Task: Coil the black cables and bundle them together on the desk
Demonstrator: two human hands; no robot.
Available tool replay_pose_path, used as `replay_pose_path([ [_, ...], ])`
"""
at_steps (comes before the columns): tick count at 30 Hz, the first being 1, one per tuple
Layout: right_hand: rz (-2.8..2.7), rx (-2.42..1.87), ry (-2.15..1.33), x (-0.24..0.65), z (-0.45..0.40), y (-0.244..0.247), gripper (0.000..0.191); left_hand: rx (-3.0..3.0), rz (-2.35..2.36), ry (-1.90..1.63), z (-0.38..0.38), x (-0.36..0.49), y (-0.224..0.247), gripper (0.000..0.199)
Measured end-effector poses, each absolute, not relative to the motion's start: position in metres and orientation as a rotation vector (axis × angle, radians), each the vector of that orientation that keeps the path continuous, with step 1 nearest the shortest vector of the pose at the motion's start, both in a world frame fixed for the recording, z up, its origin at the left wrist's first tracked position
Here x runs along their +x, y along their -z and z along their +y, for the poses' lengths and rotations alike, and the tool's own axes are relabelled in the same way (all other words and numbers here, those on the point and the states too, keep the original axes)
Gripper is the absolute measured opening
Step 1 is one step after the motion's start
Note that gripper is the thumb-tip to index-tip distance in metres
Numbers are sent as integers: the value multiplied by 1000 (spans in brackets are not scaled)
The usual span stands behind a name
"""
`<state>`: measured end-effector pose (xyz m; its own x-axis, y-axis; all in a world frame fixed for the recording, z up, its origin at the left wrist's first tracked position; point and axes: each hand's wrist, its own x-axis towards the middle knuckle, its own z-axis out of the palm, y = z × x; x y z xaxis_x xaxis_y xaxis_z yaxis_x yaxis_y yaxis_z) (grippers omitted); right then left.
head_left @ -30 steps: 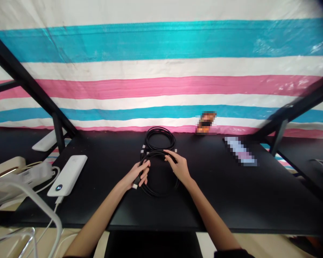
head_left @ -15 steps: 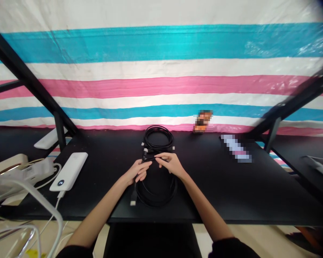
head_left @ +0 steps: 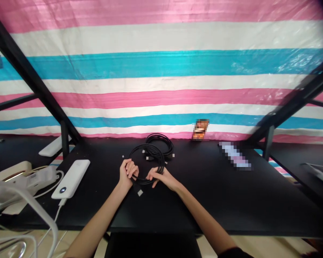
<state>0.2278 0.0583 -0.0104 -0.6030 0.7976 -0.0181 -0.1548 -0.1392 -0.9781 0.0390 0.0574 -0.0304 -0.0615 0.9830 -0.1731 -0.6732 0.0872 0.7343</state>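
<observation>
A black cable [head_left: 148, 147], wound into a loop, is held up between my two hands near the middle of the desk. My left hand [head_left: 128, 172] is closed around the loop's left side. Below that hand hangs a plug [head_left: 140, 192] with a pale metal end. On the lower right of the loop, the fingers of my right hand [head_left: 161, 177] are closed on the strands. Just behind lies a second coil of black cable [head_left: 161, 135] on the desk, partly covered by the held loop. Pale connector ends show around it.
A white power bank [head_left: 72, 177] with a cable plugged in lies to the left. Further left are a white power strip [head_left: 40, 181] and thick white tubing [head_left: 34, 204]. Two blurred items [head_left: 200, 129] [head_left: 235, 154] are at the back right. Striped sheeting [head_left: 161, 64] hangs behind the desk.
The near loop of cable has come up and away from my body, now overlapping the coil behind. My hands have moved apart, onto its two sides. The view has tilted up slightly.
</observation>
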Motion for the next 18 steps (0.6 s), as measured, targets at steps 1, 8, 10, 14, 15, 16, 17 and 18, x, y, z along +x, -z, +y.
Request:
replay_pose_path([
  [1,-1470,-738,-1828,226,57,11,42,507,793,-1449,57,39,30,26],
  [8,-1258,-855,-1643,236,72,17,65,617,734,-1267,50,55,16,29],
  [10,-1197,-884,-1588,243,78,18,64,656,717,-1205,49,62,12,32],
  [14,-1160,-929,-1536,250,84,18,60,722,718,-1122,48,66,7,40],
  [15,-1162,-941,-1528,250,84,18,58,738,726,-1105,48,66,6,40],
  [16,-1164,-950,-1518,251,84,18,57,756,736,-1085,48,65,6,39],
  [17,-1164,-955,-1505,251,84,18,56,776,744,-1059,47,64,6,37],
  [18,-1159,-956,-1488,251,85,19,56,800,750,-1029,46,63,6,35],
])
